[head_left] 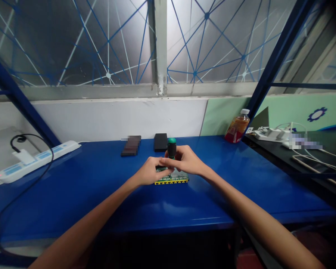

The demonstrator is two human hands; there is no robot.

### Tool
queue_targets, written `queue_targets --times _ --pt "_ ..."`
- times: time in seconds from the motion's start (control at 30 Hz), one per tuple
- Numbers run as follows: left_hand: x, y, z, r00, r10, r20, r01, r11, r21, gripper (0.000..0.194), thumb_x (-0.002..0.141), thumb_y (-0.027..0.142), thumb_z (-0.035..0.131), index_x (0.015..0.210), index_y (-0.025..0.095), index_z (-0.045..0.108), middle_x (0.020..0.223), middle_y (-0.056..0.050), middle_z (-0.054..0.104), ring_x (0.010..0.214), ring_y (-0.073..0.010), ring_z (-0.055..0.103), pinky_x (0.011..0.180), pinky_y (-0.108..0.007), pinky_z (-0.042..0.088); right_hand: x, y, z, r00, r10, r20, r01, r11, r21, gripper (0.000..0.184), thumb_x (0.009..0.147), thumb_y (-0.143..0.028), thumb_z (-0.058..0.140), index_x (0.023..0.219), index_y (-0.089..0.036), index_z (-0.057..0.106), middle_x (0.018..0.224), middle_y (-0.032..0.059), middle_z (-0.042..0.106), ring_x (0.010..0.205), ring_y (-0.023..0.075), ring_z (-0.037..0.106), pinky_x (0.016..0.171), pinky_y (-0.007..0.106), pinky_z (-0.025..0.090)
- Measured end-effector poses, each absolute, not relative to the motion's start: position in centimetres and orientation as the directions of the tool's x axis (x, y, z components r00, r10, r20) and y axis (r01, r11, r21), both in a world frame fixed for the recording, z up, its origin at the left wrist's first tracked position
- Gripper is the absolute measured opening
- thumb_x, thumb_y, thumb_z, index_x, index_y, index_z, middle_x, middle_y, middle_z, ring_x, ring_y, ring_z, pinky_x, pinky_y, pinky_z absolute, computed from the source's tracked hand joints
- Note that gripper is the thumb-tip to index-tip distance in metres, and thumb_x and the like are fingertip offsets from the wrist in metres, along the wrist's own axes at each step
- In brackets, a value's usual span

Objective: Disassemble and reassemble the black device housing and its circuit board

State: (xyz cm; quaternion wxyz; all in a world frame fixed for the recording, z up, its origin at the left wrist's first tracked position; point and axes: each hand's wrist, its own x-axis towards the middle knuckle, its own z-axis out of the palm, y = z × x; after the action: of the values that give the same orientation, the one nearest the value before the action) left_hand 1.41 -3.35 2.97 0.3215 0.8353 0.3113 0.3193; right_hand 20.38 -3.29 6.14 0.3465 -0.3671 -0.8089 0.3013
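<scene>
Between my two grips, partly covered by them: a green board [175,177] with a yellow toothed strip along its near edge, flat on the blue counter [112,172]. Right grip [189,158] is closed round a screwdriver [171,147], going by its black and green handle, which stands near upright over the board. Tip is hidden by my fingers, so can't say what it touches. Left grip [148,171] sits at the board's left side, fingers meeting the right ones under the handle; can't tell whether it pinches the board, the tool's low end or both. My read: handle is vertical to keep it square to the board, left grip is there to steady things, and both forearms come in from the sides so the near edge stays visible. Edges: counter's front lip is on my side of the grips, with a decent margin to the board. Just beyond the grips is a dark box [160,142], beyond and left a flat dark item [131,145], blurred out; those two limit reach forward. Sideways is roomier: far left a white power strip [58,151], right and farther back a bottle [237,127], both well apart from my grips.
</scene>
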Motion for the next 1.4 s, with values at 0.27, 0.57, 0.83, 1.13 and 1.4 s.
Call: queue_targets --times 0.27,0.57,0.83,1.13,1.4 --pt "1.45 -3.29 2.78 0.589 0.712 0.382 0.327 -0.642 0.693 0.016 0.084 0.025 0.064 0.090 0.016 0.076 0.086 -0.006 0.074 0.079 -0.0183 0.067 0.073 -0.028 0.049 20.44 -3.19 6.01 -0.475 0.804 0.358 0.387 0.557 -0.735 0.034 0.084 -0.049 0.059 0.082 -0.016 0.066 0.059 -0.0013 0.054 0.052 0.0090 0.043 0.049 0.026 0.029" --pt "1.49 -3.45 2.92 0.577 0.734 0.359 0.339 -0.615 0.711 0.017 0.084 0.026 0.064 0.090 0.015 0.076 0.088 -0.006 0.075 0.081 -0.0192 0.068 0.074 -0.029 0.050 20.33 -3.30 6.08 -0.476 0.801 0.364 0.382 0.561 -0.734 0.033 0.083 -0.048 0.061 0.082 -0.016 0.066 0.057 -0.0019 0.053 0.051 0.0089 0.043 0.048 0.025 0.030" --pt "1.44 -3.49 3.09 0.616 0.713 0.334 0.331 -0.619 0.712 0.020 0.084 0.025 0.063 0.097 0.016 0.075 0.093 -0.006 0.075 0.088 -0.0211 0.069 0.080 -0.030 0.051 20.33 -3.21 6.03 -0.478 0.803 0.357 0.389 0.558 -0.733 0.031 0.084 -0.046 0.060 0.084 -0.016 0.066 0.058 -0.0014 0.054 0.052 0.0096 0.045 0.049 0.025 0.032" --pt "1.49 -3.44 2.97 0.567 0.752 0.336 0.351 -0.589 0.728 0.019 0.083 0.025 0.065 0.095 0.016 0.076 0.092 -0.006 0.075 0.087 -0.0219 0.069 0.079 -0.031 0.051 20.27 -2.97 5.70 -0.456 0.806 0.377 0.401 0.564 -0.722 0.032 0.085 -0.047 0.059 0.081 -0.015 0.065 0.061 -0.0003 0.056 0.051 0.0093 0.043 0.048 0.025 0.029" --pt "1.50 -3.53 3.49 0.602 0.721 0.343 0.357 -0.627 0.693 0.019 0.084 0.023 0.061 0.097 0.016 0.074 0.097 -0.007 0.075 0.091 -0.0202 0.068 0.086 -0.032 0.050 20.45 -2.96 6.13 -0.365 0.826 0.430 0.376 0.553 -0.743 0.032 0.085 -0.045 0.059 0.075 -0.015 0.061 0.054 -0.0019 0.053 0.051 0.0097 0.045 0.049 0.026 0.031"
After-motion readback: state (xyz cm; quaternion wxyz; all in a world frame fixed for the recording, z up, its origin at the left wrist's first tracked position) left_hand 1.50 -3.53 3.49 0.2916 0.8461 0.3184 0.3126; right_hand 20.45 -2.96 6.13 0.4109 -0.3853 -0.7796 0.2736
